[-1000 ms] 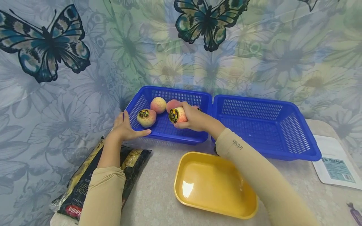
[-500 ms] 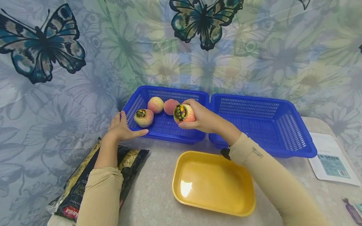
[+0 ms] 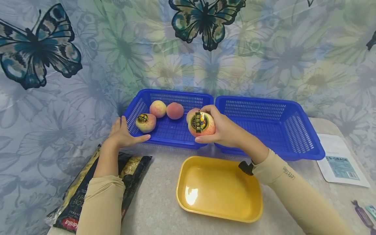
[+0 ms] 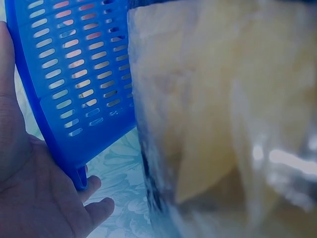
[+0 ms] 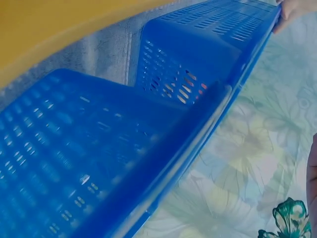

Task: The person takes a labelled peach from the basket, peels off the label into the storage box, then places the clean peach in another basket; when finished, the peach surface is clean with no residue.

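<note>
My right hand holds a peach with a black round sticker, raised over the near right side of the left blue basket. A paler peach in the basket is partly hidden behind it. Farther left in that basket lie a stickered peach, a yellowish-pink peach and a redder peach. At the basket's left end, my left hand touches the rim, thumb stretched along the near edge. The left wrist view shows its fingers around the basket's corner.
A second blue basket stands right of the first. In front sits a yellow tray. A black pasta bag lies under the left forearm. At right are a white pouch and a purple wrapped piece.
My right hand has lifted the stickered peach and drawn it toward me and to the right, uncovering the redder peach. My left hand stays at the basket's end. The view has shifted slightly.
</note>
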Demonstrator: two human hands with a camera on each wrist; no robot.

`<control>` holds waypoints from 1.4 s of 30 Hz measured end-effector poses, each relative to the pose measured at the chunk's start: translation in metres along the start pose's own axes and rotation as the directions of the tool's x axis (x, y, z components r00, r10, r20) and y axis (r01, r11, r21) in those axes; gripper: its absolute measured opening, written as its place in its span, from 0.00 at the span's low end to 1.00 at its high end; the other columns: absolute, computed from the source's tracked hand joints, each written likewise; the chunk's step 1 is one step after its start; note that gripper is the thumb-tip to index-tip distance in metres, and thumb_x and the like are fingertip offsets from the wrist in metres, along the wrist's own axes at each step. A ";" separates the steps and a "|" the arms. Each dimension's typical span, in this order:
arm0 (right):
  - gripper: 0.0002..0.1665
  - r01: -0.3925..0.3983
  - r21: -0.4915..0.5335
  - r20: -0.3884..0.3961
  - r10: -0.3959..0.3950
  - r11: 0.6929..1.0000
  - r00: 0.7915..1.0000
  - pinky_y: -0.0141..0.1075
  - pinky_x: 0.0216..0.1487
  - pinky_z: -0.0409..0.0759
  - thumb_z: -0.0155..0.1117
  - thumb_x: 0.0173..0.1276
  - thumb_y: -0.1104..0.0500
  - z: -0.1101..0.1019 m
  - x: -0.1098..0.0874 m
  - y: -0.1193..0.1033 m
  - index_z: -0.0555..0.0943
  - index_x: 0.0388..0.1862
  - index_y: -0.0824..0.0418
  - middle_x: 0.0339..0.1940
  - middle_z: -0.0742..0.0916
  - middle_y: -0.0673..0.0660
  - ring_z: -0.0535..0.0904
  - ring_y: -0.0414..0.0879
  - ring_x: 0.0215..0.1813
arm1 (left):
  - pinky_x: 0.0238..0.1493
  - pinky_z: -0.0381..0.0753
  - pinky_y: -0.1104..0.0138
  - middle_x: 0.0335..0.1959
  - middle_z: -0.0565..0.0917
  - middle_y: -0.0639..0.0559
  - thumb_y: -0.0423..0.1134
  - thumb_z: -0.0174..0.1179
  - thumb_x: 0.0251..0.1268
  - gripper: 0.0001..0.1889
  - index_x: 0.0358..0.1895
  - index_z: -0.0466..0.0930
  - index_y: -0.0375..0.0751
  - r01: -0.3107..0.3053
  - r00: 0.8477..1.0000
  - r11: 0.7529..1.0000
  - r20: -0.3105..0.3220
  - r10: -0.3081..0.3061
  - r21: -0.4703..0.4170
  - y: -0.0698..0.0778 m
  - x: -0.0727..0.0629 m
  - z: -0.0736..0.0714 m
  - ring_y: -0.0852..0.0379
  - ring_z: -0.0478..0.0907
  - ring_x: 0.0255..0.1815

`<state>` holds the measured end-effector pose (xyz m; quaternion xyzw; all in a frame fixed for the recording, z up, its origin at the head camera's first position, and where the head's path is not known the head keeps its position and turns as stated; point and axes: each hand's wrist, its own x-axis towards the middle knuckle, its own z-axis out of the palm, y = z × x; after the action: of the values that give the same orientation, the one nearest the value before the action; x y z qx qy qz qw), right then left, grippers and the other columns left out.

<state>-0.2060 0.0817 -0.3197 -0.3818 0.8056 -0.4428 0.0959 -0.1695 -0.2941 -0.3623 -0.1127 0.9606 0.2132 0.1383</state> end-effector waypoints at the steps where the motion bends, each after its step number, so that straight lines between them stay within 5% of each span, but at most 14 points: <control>1: 0.47 -0.011 0.001 -0.009 0.011 1.000 1.000 0.37 0.55 0.82 0.80 0.55 0.51 -0.002 -0.004 0.000 0.59 0.65 0.56 0.54 0.78 0.55 0.79 0.44 0.52 | 0.72 0.44 0.31 0.77 0.23 0.26 0.81 0.59 0.45 0.77 0.74 0.14 0.32 -0.001 1.000 1.000 -0.001 0.001 0.002 0.000 0.001 0.000 0.24 0.25 0.77; 7: 0.50 -0.023 0.040 -0.040 0.025 0.999 0.999 0.38 0.57 0.81 0.80 0.55 0.53 -0.012 -0.023 -0.003 0.59 0.69 0.55 0.55 0.78 0.55 0.79 0.45 0.54 | 0.72 0.44 0.31 0.77 0.24 0.25 0.81 0.59 0.45 0.77 0.74 0.15 0.31 -0.008 1.000 1.000 0.000 0.008 0.016 0.001 0.003 0.000 0.23 0.26 0.77; 17: 0.51 0.021 -0.039 -0.097 -0.024 0.999 0.995 0.43 0.62 0.79 0.84 0.49 0.52 -0.021 -0.049 -0.003 0.66 0.70 0.53 0.59 0.80 0.51 0.78 0.44 0.57 | 0.70 0.46 0.29 0.76 0.25 0.23 0.81 0.60 0.44 0.79 0.74 0.16 0.28 0.005 1.000 0.999 -0.009 -0.005 0.039 0.004 0.001 -0.003 0.22 0.26 0.76; 22: 0.52 0.016 -0.047 -0.114 -0.021 0.999 0.993 0.43 0.62 0.79 0.84 0.49 0.53 -0.021 -0.060 -0.002 0.66 0.70 0.54 0.58 0.81 0.53 0.79 0.45 0.57 | 0.71 0.37 0.29 0.76 0.24 0.24 0.75 0.65 0.47 0.76 0.75 0.17 0.32 -0.037 0.995 0.998 -0.088 0.041 0.047 0.019 -0.009 -0.007 0.25 0.21 0.76; 26: 0.52 0.011 -0.053 -0.140 -0.019 0.999 0.990 0.41 0.62 0.79 0.84 0.48 0.55 -0.022 -0.067 0.000 0.66 0.70 0.55 0.59 0.81 0.53 0.79 0.45 0.58 | 0.71 0.37 0.29 0.78 0.26 0.29 0.61 0.69 0.55 0.68 0.78 0.21 0.40 -0.133 0.971 0.989 -0.194 0.143 0.062 0.052 -0.025 -0.014 0.29 0.23 0.78; 30: 0.53 -0.002 -0.042 -0.155 -0.004 0.999 0.988 0.34 0.62 0.78 0.84 0.48 0.55 -0.024 -0.074 0.004 0.66 0.71 0.55 0.60 0.80 0.53 0.79 0.45 0.58 | 0.72 0.46 0.31 0.81 0.35 0.35 0.51 0.68 0.61 0.57 0.81 0.32 0.46 -0.249 0.917 0.965 -0.301 0.263 0.083 0.093 -0.051 -0.017 0.32 0.32 0.81; 32: 0.53 -0.008 -0.034 -0.160 0.002 0.999 0.987 0.32 0.61 0.78 0.84 0.48 0.55 -0.024 -0.078 0.006 0.66 0.71 0.55 0.60 0.80 0.53 0.79 0.44 0.57 | 0.73 0.51 0.34 0.82 0.45 0.38 0.48 0.66 0.64 0.49 0.81 0.43 0.47 -0.358 0.857 0.929 -0.363 0.366 0.091 0.114 -0.066 -0.014 0.34 0.41 0.82; 34: 0.54 -0.015 -0.027 -0.162 0.011 1.000 0.987 0.30 0.60 0.79 0.84 0.48 0.55 -0.025 -0.081 0.007 0.65 0.72 0.54 0.59 0.81 0.53 0.80 0.44 0.56 | 0.74 0.57 0.40 0.79 0.58 0.41 0.44 0.66 0.66 0.40 0.77 0.56 0.45 -0.520 0.755 0.850 -0.421 0.502 0.081 0.133 -0.079 -0.008 0.39 0.53 0.80; 35: 0.53 -0.017 -0.025 -0.163 0.013 1.000 0.987 0.30 0.60 0.79 0.84 0.48 0.55 -0.025 -0.083 0.008 0.65 0.72 0.54 0.59 0.81 0.53 0.80 0.44 0.56 | 0.74 0.61 0.43 0.76 0.64 0.42 0.42 0.66 0.66 0.35 0.74 0.63 0.45 -0.605 0.685 0.790 -0.445 0.577 0.093 0.142 -0.085 -0.004 0.41 0.59 0.78; 39: 0.53 -0.019 -0.026 -0.164 0.014 0.999 0.986 0.30 0.60 0.79 0.83 0.49 0.55 -0.026 -0.089 0.010 0.65 0.72 0.53 0.59 0.81 0.53 0.80 0.43 0.56 | 0.75 0.65 0.57 0.64 0.78 0.47 0.37 0.67 0.65 0.22 0.61 0.78 0.42 -0.855 0.359 0.487 -0.474 0.804 0.178 0.173 -0.100 0.018 0.50 0.71 0.69; 41: 0.52 -0.008 -0.027 -0.168 0.003 1.000 0.986 0.30 0.60 0.78 0.83 0.50 0.57 -0.026 -0.091 0.011 0.65 0.71 0.54 0.59 0.81 0.53 0.80 0.43 0.57 | 0.74 0.66 0.62 0.60 0.80 0.47 0.36 0.67 0.64 0.18 0.57 0.81 0.42 -0.898 0.239 0.377 -0.463 0.853 0.230 0.186 -0.104 0.028 0.52 0.74 0.67; 42: 0.52 -0.001 -0.022 -0.168 -0.002 1.000 0.986 0.31 0.60 0.79 0.83 0.50 0.57 -0.026 -0.092 0.011 0.65 0.71 0.54 0.60 0.81 0.53 0.80 0.43 0.57 | 0.74 0.66 0.63 0.59 0.81 0.47 0.35 0.67 0.63 0.16 0.55 0.82 0.42 -0.913 0.197 0.333 -0.458 0.867 0.238 0.191 -0.105 0.032 0.52 0.75 0.66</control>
<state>-0.1610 0.1660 -0.3301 -0.3443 0.8155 -0.4646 0.0234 -0.1164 -0.0943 -0.2852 0.4040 0.8342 0.2560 -0.2745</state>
